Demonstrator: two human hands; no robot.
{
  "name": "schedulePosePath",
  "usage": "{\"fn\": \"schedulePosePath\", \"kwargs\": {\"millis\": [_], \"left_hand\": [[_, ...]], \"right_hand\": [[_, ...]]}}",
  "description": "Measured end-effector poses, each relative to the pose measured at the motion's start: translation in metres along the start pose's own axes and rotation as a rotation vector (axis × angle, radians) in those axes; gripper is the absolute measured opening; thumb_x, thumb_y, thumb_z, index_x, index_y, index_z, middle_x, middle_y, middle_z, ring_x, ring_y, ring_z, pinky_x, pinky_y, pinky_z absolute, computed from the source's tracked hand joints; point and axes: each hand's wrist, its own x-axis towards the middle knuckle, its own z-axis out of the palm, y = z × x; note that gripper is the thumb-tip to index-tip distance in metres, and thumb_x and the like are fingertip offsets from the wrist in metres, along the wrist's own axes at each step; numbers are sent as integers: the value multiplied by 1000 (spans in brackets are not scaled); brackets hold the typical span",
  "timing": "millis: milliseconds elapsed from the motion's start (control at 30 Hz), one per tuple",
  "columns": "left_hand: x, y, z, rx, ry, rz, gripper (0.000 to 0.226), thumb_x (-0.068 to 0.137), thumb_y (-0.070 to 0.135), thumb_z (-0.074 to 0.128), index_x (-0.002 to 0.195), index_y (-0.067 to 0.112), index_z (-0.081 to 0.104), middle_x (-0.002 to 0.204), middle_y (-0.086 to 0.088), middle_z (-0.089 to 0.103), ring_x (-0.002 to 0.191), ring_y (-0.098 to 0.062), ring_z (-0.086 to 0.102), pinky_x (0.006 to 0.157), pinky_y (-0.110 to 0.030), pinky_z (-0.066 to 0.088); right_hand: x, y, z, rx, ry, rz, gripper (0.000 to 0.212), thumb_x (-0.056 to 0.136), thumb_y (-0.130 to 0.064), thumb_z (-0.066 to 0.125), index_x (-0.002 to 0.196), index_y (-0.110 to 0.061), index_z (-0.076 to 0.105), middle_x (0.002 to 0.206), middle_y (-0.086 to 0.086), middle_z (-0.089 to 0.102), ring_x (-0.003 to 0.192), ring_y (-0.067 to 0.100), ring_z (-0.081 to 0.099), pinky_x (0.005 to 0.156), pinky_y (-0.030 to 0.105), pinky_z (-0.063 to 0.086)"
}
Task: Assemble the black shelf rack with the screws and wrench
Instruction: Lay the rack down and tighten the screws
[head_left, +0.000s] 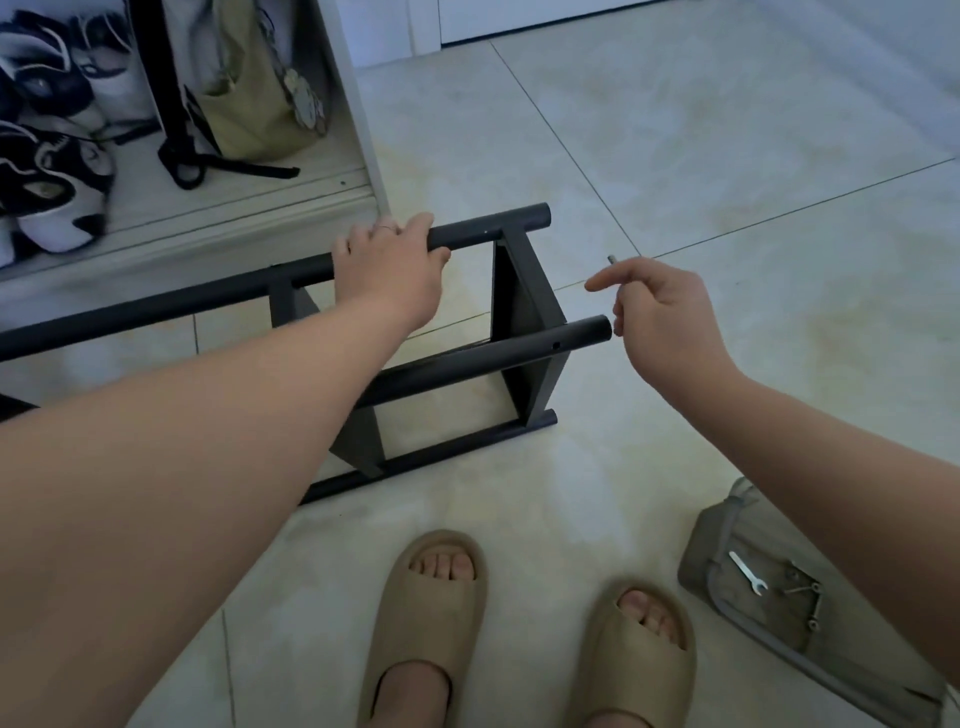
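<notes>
1. Fingers of the right hand (665, 327) curl and pinch a screw (611, 258) just beside the end of the near tube (493, 358); only its tip shows.
2. Risk — the screw may slip and roll away, or enter the hole (556, 345) crooked.
3. Left hand (389, 260) is clamped round the far tube (488, 228) of the black rack (524, 312), lying on the floor (675, 156); its left part is cut off.
4. Wrench (748, 571) lies on the grey bag (706, 540) — well apart.

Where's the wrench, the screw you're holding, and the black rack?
wrench (744, 569): head view, middle of its silver handle.
screw (611, 258): head view, the end poking up.
black rack (493, 227): head view, top bar near its right end.
</notes>
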Motion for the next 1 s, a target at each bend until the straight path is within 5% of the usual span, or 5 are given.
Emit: {"fn": "schedulePosePath", "kwargs": {"millis": [133,300,733,833,1000], "left_hand": [[-34,34,11,-225,204,177,34,98,47,48,114,19,58,117,-2,59,110,-27,51,92,-41,42],[-32,54,0,-746,-733,-13,57,92,62,48,101,13,75,86,-2,78,83,-22,74,91,-41,55],[-26,55,8,-702,-588,2,38,91,46,63,75,14,53,61,0,38,62,-19,37,62,-31,31],[-29,53,10,-730,-579,4,48,90,50,62,65,10,57,53,5,52,58,-18,45,62,-31,35],[-33,52,8,-775,-644,25,46,95,53,56,94,11,76,73,-4,76,61,-8,67,77,-35,53]], "right_hand": [[-14,11,-3,-203,-49,-153,13,97,-22,60,105,-29,68,91,-7,55,84,7,56,79,25,47],[-24,20,-20,-432,-160,-376,39,87,-25,80,121,-12,69,99,2,55,91,18,57,88,38,51],[-13,22,-16,-651,-181,-561,28,90,-23,77,107,-2,70,89,4,50,83,28,50,72,43,47],[-14,22,-15,-632,-171,-552,29,89,-25,78,108,-4,71,89,-1,46,83,26,50,71,43,48],[-15,19,-14,-637,-180,-515,32,90,-27,77,113,-6,71,91,-2,47,88,28,53,75,45,49]]}}
